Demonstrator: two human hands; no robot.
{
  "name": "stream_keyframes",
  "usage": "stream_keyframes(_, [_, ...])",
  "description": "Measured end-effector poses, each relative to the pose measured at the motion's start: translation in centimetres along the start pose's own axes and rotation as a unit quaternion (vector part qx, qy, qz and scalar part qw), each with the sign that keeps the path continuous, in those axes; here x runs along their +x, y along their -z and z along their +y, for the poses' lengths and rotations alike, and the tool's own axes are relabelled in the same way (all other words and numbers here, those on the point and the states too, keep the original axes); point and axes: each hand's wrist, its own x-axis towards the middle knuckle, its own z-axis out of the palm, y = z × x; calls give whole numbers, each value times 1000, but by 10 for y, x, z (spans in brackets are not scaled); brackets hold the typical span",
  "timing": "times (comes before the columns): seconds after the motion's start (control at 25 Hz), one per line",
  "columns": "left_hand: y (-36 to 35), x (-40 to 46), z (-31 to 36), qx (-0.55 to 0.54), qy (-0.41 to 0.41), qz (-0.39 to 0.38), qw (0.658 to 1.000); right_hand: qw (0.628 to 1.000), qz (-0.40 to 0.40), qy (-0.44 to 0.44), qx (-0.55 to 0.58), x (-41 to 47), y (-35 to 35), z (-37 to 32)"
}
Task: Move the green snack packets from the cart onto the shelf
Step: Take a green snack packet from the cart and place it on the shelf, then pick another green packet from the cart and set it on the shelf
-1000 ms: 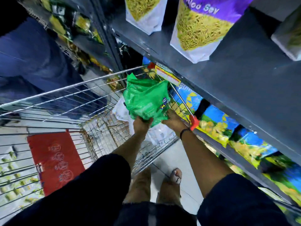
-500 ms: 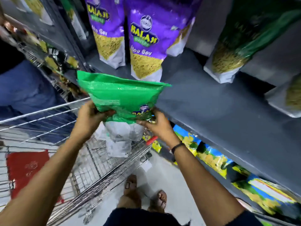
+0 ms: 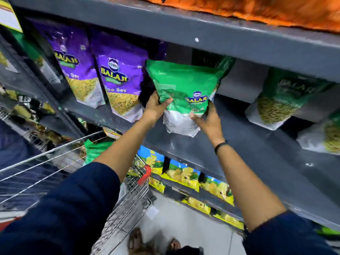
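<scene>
both hands hold one green snack packet (image 3: 184, 85) upright at the grey shelf (image 3: 230, 150), its white bottom end at or just above the shelf board, can't tell if it touches. left hand (image 3: 156, 105) grips the packet's left edge, thumb across the front, other fingers wrapped behind and hidden. right hand (image 3: 207, 120) clamps the lower right corner, thumb on the white part, fingers curled round the side. black wristband (image 3: 220, 145) on the right wrist, dark blue sleeves on both arms. packet sits just right of two purple packets (image 3: 117, 78) standing on the same shelf, with a gap further right before more green packets (image 3: 283, 96). another green packet (image 3: 95, 150) lies in the wire cart (image 3: 36, 162) below left. cart has a red handle end (image 3: 145, 174). yellow-blue packets (image 3: 184, 175) on the shelf below. sandalled feet (image 3: 136, 240) on the floor.
</scene>
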Motion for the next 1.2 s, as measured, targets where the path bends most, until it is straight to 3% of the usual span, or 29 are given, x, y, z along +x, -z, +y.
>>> stream_keyframes(0.12, [-7, -4, -3, -46, 106, 0, 993, 988, 97, -100, 70, -40, -36, 10])
stream_keyframes(0.24, [-9, -11, -19, -137, 129, 114, 976, 973, 45, -148, 173, -52, -50, 10])
stream_keyframes(0.36, [-2, -16, -31, -123, 148, 202, 960, 956, 136, -156, 206, -20, -23, 18])
stream_keyframes(0.44, [-5, -17, -28, -108, 171, 148, 968, 946, 178, -160, 220, -21, -15, 27])
stream_keyframes(0.56, [-24, -11, -14, -94, 194, 46, 975, 958, 100, -139, 229, -36, -29, 33])
stream_keyframes(0.8, [-47, -20, -19, -106, 156, 79, 979, 968, 60, -140, 199, -13, -16, 35])
stream_keyframes(0.88, [-41, -26, -21, -119, 149, 81, 978, 965, 91, -138, 203, -16, -22, 39])
stream_keyframes(1.0, [-7, -39, -38, -86, 95, 169, 977, 915, 271, -120, 273, -35, -45, 36])
stream_keyframes(1.08, [37, -62, -71, -78, 90, 252, 961, 914, 335, -80, 215, -58, -79, 34])
stream_keyframes(1.12, [60, -79, -92, -65, 95, 292, 949, 933, 318, -46, 164, -71, -98, 34])
stream_keyframes(1.2, [111, -114, -139, -8, 145, 349, 926, 975, 208, 26, 68, -96, -147, 33])
